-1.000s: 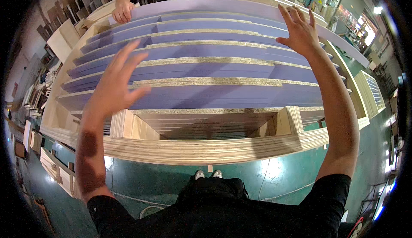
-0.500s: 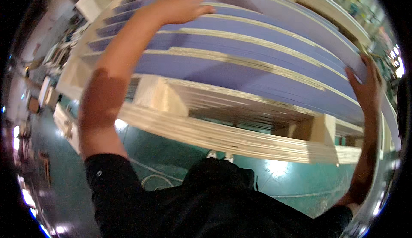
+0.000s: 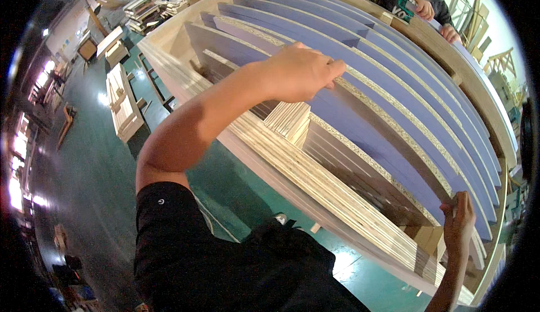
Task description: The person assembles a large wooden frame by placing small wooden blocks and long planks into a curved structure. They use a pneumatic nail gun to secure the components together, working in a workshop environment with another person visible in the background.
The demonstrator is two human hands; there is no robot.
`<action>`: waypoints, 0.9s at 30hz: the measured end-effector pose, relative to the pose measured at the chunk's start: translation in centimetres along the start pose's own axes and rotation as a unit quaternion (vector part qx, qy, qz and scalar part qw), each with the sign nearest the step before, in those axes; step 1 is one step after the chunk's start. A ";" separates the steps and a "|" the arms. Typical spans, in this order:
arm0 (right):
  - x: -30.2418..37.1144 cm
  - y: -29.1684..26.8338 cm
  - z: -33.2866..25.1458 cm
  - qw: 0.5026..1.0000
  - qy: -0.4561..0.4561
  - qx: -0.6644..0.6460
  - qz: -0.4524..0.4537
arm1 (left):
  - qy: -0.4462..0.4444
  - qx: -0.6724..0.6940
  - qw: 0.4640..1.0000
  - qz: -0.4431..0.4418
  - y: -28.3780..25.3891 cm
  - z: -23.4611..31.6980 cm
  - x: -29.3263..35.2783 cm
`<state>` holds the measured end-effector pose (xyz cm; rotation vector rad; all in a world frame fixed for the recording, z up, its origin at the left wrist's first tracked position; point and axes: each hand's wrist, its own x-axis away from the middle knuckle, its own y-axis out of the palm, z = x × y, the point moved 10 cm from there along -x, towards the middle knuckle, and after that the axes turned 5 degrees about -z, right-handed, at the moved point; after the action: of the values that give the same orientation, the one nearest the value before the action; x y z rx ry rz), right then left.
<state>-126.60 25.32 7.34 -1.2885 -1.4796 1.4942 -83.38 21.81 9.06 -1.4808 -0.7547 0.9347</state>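
Observation:
My left hand [image 3: 304, 75] is closed over the top edge of a long purple-grey chipboard panel [image 3: 388, 129], its fingers curled round the edge. At the panel's right end, my right hand [image 3: 460, 213] grips the same piece, thumb toward the left. Its top edge is smeared by motion. Several similar purple-faced panels [image 3: 315, 25] with pale chipboard edges stand on edge in rows just beyond. Nearer me, another panel [image 3: 371, 163] stands upright behind a pale wooden block [image 3: 288, 121]. My left forearm hides part of the near row.
Layered pale boards [image 3: 332, 191] form the near rail of the wooden frame. A co-worker's hand [image 3: 450, 33] rests at the far rail, near a white-edged panel. Low timber stacks [image 3: 125, 104] lie on the green floor [image 3: 101, 194] at left.
My view has swung, bringing the floor at left and the co-worker into clearer sight. My left hand has come nearer and closed on a panel edge; my right hand has moved nearer too.

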 end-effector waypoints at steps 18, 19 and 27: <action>-1.2 5.1 -8.1 0.991 -0.081 -0.028 -0.107 | -0.078 0.117 0.979 -0.146 5.7 -4.5 4.9; -1.1 5.5 -7.1 0.989 -0.046 -0.030 -0.138 | -0.073 0.115 0.980 -0.145 5.8 -4.2 4.4; -1.9 6.3 -8.3 0.979 -0.131 0.001 -0.158 | -0.072 0.084 0.984 -0.141 5.4 -5.2 5.1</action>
<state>-117.10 25.28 2.66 -0.8269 -1.7543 1.4893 -76.71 23.11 3.04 -1.1334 -0.9399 0.8717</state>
